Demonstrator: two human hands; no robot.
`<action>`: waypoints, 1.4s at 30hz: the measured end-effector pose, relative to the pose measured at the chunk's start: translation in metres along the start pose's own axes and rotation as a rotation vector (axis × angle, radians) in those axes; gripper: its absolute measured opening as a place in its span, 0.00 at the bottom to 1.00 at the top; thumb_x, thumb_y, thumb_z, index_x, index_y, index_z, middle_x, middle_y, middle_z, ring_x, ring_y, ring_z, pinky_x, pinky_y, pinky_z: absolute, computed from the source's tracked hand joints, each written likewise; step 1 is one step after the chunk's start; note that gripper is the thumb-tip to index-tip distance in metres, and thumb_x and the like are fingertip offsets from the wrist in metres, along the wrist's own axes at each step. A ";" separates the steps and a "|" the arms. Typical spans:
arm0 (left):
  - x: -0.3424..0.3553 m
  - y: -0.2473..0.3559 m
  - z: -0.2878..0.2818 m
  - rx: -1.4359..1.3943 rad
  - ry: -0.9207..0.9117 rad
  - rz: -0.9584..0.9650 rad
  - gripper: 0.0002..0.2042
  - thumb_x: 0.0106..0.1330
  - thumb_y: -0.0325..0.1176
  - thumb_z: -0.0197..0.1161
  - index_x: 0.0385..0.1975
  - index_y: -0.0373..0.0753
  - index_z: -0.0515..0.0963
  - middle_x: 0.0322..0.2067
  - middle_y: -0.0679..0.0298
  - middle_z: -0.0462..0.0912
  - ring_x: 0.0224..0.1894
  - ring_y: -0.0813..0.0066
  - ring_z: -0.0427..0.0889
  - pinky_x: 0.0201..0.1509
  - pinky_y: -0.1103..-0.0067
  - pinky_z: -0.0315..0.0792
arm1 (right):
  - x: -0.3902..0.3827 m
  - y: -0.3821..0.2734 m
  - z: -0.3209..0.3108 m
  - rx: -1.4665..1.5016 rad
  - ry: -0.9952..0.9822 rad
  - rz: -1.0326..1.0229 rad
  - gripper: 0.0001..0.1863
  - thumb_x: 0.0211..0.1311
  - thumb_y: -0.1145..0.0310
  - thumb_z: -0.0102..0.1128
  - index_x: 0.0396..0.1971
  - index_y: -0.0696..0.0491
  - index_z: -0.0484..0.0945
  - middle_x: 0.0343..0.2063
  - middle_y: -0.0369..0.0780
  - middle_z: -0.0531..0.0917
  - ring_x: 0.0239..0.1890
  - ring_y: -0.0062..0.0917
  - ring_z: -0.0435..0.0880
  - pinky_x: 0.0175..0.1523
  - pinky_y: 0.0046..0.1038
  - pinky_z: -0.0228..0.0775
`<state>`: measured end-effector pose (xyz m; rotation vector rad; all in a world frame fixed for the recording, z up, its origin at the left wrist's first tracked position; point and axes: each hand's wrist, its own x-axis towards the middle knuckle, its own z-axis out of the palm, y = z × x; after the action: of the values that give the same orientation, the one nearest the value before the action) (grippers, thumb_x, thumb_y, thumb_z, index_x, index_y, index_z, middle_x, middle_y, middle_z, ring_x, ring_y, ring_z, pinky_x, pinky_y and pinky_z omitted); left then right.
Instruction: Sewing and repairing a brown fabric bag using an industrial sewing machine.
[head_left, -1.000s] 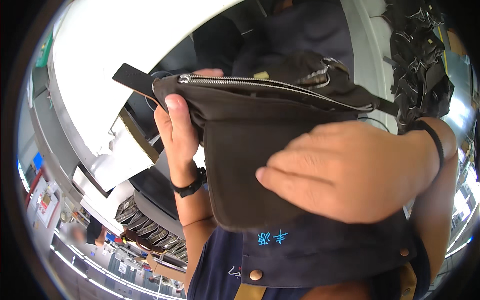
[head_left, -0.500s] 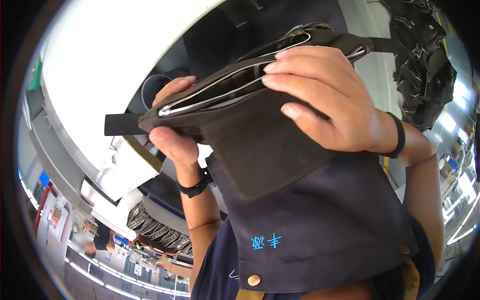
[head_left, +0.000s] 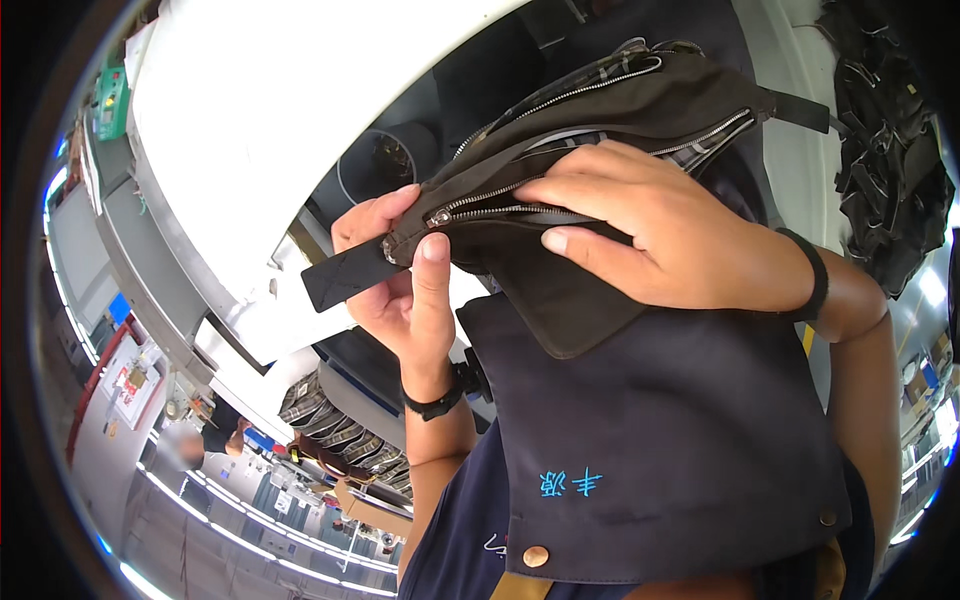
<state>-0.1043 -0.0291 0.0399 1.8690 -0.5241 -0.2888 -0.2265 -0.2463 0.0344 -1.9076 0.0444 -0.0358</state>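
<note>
A dark brown zippered bag (head_left: pixel 575 305) is held up in front of my apron. My left hand (head_left: pixel 405 310) grips its left corner, thumb in front and fingers behind, beside a black strap tab (head_left: pixel 348 276). Close to that thumb sits the metal zipper slider (head_left: pixel 440 217). The zipper stands parted, and plaid lining (head_left: pixel 690 155) shows inside toward the right end. My right hand (head_left: pixel 680 235) has its fingers in the opening, with the thumb outside on the front panel, pinching the edge. A second zipper (head_left: pixel 570 95) runs along the far side. The right fingertips are partly hidden.
A white tabletop (head_left: pixel 260 130) lies at the left, with a round bin (head_left: pixel 378 168) behind the bag. Dark bags (head_left: pixel 885 150) hang in a bunch at right. Plaid-lined pieces (head_left: pixel 345 425) are stacked at lower left, near another person (head_left: pixel 215 438). I wear a dark apron (head_left: pixel 680 430).
The bag has shifted right in view and turned slightly. My right fingers have gone deeper into the opening, more plaid lining shows, and my left thumb has come upright beside the zipper end.
</note>
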 end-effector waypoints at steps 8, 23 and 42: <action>0.004 0.004 -0.001 -0.198 -0.025 -0.254 0.19 0.81 0.38 0.50 0.57 0.26 0.74 0.42 0.54 0.85 0.34 0.77 0.82 0.36 0.81 0.75 | -0.008 0.004 0.003 -0.354 0.043 -0.092 0.30 0.67 0.57 0.65 0.59 0.63 0.73 0.57 0.52 0.78 0.61 0.46 0.75 0.65 0.43 0.67; 0.003 0.030 0.018 -0.264 0.021 -0.394 0.16 0.76 0.31 0.55 0.55 0.26 0.76 0.40 0.57 0.84 0.34 0.77 0.82 0.41 0.77 0.82 | 0.045 0.023 0.011 0.550 -0.212 0.205 0.14 0.74 0.66 0.61 0.46 0.62 0.86 0.39 0.38 0.89 0.41 0.15 0.83 0.49 0.23 0.74; 0.011 0.041 0.003 -0.458 -0.143 -0.676 0.19 0.77 0.33 0.57 0.62 0.28 0.74 0.39 0.59 0.84 0.31 0.72 0.86 0.32 0.78 0.83 | 0.043 0.024 0.013 1.167 -0.220 0.556 0.13 0.64 0.62 0.70 0.38 0.56 0.89 0.31 0.33 0.86 0.34 0.16 0.77 0.42 0.23 0.66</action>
<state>-0.1049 -0.0486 0.0779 1.5244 0.1040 -0.9138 -0.1830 -0.2438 0.0071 -0.6800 0.3270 0.4349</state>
